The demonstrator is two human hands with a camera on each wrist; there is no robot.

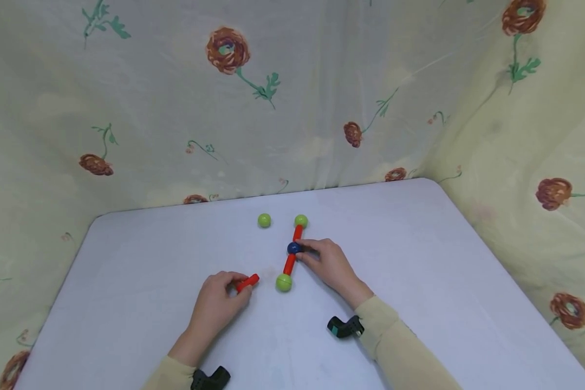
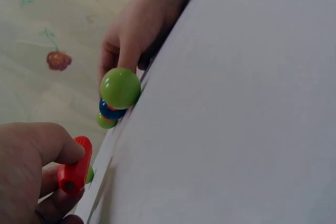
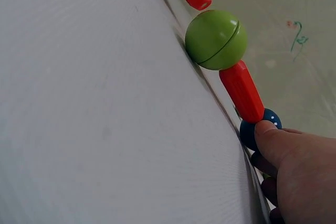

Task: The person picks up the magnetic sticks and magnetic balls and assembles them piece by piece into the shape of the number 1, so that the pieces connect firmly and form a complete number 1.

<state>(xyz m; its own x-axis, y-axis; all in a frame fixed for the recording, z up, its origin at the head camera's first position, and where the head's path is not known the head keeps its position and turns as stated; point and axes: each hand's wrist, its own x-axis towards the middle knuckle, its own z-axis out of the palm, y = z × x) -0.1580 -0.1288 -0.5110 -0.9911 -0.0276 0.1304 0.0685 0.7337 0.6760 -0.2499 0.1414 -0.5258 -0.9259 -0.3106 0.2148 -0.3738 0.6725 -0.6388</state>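
A chain of toy pieces lies on the white table: a dark blue ball (image 1: 293, 248) in the middle, a red rod (image 1: 290, 264) on either side of it, and a green ball (image 1: 284, 283) at each end. Thumb and fingers of my right hand (image 1: 329, 264) pinch the blue ball from the right. To the left of the chain, my left hand (image 1: 222, 297) pinches a loose red rod (image 2: 75, 165) between thumb and fingers. That rod's free end points toward the near green ball (image 3: 216, 40), with a gap between them in the head view.
A separate green ball (image 1: 264, 220) sits toward the back of the table (image 1: 151, 260), left of the chain's far end. Flowered cloth (image 1: 292, 108) hangs behind the table and along its sides. Each wrist wears a small black device (image 1: 345, 327).
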